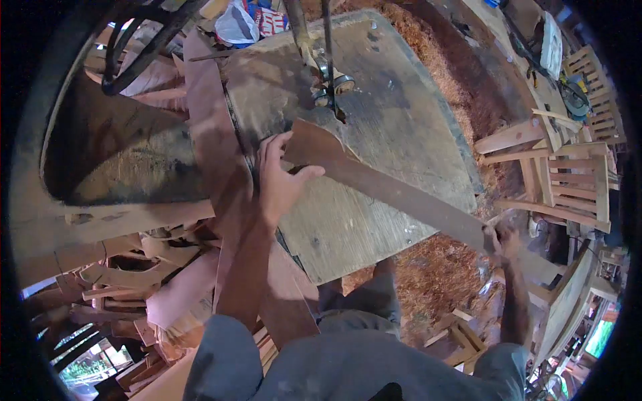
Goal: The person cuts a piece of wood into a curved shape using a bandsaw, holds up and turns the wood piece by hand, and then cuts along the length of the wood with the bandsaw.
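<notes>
A long brown wooden board [408,199] lies slantwise over the saw table [348,244], its wider, curved end close to the upright bandsaw blade [328,50]. At that wide end my left hand [279,175] holds the board's left edge, thumb on top and fingers along the side. My right hand [503,242] grips the narrow end, out past the table's right edge. Just behind the wide end sit the saw's round metal guides [341,83]. Parts of the right-hand fingers are hidden by the board.
Another long plank [224,154] runs along the table's left side, beneath my left forearm. Curved wood offcuts [134,274] are heaped at left. Sawdust [428,281] covers the floor. Slatted wooden pieces [575,184] stand at right, and a plastic bag [237,25] lies behind the table.
</notes>
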Demonstrator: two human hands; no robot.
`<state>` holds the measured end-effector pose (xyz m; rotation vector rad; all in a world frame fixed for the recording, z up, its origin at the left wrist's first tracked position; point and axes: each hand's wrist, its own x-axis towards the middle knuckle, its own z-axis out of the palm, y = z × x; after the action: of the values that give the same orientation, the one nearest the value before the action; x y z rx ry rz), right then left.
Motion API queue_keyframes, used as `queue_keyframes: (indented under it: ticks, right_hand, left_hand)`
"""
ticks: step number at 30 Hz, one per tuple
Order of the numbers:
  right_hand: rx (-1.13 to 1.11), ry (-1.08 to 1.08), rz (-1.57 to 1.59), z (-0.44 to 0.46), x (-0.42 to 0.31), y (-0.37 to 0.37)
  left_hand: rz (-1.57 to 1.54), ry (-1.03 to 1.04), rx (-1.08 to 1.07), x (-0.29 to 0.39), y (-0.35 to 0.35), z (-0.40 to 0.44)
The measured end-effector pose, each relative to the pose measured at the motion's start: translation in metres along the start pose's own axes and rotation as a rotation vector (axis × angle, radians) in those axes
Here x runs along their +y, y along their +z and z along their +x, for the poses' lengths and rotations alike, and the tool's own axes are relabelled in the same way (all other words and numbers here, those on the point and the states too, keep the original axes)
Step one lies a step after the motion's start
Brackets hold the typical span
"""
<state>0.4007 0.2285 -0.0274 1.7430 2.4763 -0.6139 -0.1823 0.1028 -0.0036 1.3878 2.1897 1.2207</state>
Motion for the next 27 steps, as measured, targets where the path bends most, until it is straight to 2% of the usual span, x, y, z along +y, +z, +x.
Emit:
queue_keyframes:
  ticks: [1,2,5,7,10,12,15,20,22,24,27]
  right_hand:
    - [0.123,-0.114,-0.079,-0.015,0.021,0.014]
    - [0.126,-0.119,-0.091,-0.028,0.024,0.024]
    - [0.353,-0.299,0.207,-0.067,0.018,0.030]
    - [0.179,-0.242,0.158,-0.094,0.010,0.028]
    - [0.234,-0.167,0.215,-0.129,0.008,0.044]
    - [0.313,-0.038,0.436,-0.146,0.017,0.067]
    - [0.224,-0.073,0.412,-0.166,0.024,0.069]
    - [0.369,-0.132,0.314,-0.184,-0.023,0.019]
    - [0.425,-0.151,0.292,-0.187,-0.024,0.015]
    - [0.479,-0.173,0.269,-0.190,-0.021,0.016]
    - [0.554,-0.219,0.253,-0.198,-0.009,0.019]
  left_hand:
    - [-0.009,-0.001,0.007,0.009,-0.007,-0.009]
    - [-0.069,0.034,0.022,0.017,-0.013,-0.019]
    - [-0.155,0.133,0.064,0.047,-0.038,-0.035]
    - [-0.172,0.215,0.085,0.068,-0.057,-0.041]
    - [-0.200,0.197,0.052,0.092,-0.075,-0.049]
    - [-0.364,0.280,0.138,0.103,-0.078,-0.052]
    - [-0.360,0.354,0.088,0.110,-0.088,-0.054]
    - [-0.454,0.445,0.082,0.129,-0.085,-0.061]
    - [-0.480,0.468,0.065,0.133,-0.085,-0.061]
    - [-0.316,0.501,0.098,0.137,-0.086,-0.060]
    - [-0.371,0.512,0.094,0.141,-0.081,-0.058]
